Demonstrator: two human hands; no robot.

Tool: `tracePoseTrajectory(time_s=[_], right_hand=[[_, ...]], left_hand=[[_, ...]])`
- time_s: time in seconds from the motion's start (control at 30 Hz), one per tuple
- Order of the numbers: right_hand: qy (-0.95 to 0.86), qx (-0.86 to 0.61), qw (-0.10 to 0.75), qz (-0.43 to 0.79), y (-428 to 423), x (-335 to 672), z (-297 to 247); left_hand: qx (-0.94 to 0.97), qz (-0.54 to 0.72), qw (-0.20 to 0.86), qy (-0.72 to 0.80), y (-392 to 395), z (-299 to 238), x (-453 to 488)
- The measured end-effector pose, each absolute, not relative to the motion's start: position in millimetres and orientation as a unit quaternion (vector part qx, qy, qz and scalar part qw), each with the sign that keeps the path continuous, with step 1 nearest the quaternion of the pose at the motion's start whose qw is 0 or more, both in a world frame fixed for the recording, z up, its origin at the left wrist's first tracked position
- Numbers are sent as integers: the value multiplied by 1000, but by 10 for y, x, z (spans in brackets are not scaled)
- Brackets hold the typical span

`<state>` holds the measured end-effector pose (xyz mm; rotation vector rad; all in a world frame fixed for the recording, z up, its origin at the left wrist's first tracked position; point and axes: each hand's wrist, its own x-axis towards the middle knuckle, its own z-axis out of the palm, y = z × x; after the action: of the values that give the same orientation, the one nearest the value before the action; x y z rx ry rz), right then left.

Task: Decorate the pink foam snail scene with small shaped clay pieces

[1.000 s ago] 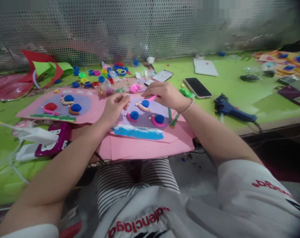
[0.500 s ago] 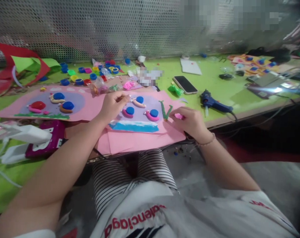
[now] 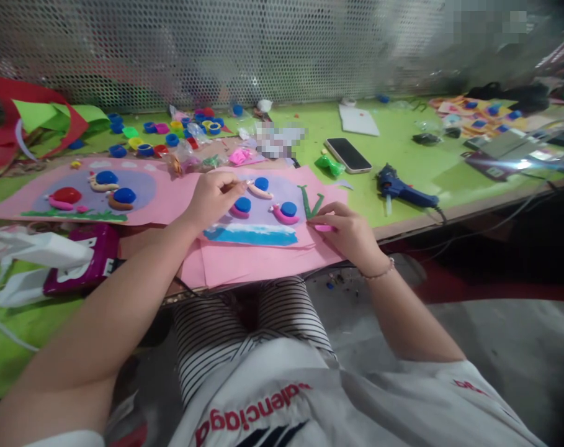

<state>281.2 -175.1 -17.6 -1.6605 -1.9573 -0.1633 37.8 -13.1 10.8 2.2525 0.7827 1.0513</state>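
My left hand (image 3: 215, 197) is pinched at the head end of a cream clay snail (image 3: 262, 192) with a blue bottle-cap shell; what its fingertips hold, if anything, is too small to make out. On the same pink paper sheet (image 3: 254, 264) lie two pink clay snails (image 3: 286, 214) with blue cap shells, above a blue-and-white clay strip (image 3: 251, 234). My right hand (image 3: 349, 233) is closed on a piece of pink clay (image 3: 325, 228), its fingertips by the foot of a V-shaped green clay stem (image 3: 308, 203).
Left lies a second snail picture (image 3: 170, 197), with a purple power socket (image 3: 89, 261) and white plugs in front. Bottle caps (image 3: 146, 150) and clay bags fill the back. To the right are a phone (image 3: 348, 154), a green clay packet (image 3: 329, 165) and a blue glue gun (image 3: 405, 191).
My right hand has moved slightly left and down with the pink clay, to the foot of the green stem. My left fingertips have come closer to the cream snail's head.
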Motion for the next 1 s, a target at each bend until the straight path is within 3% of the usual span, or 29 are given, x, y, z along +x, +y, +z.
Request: tracePoseTrajectory(time_s=[0.2, 0.5, 0.67, 1.0], right_hand=[[-734, -612, 292, -39, -1762, 2825, -161], [-787, -583, 196, -47, -1907, 2838, -84], [-782, -576, 232, -57, -1932, 2829, -114], [-801, -581, 117, -82, -1954, 2833, -112]], left_hand=[[841, 381, 253, 288, -131, 107, 369], [839, 386, 255, 286, -123, 108, 359], [835, 388, 264, 288, -129, 108, 368], [837, 383, 262, 290, -138, 108, 359]])
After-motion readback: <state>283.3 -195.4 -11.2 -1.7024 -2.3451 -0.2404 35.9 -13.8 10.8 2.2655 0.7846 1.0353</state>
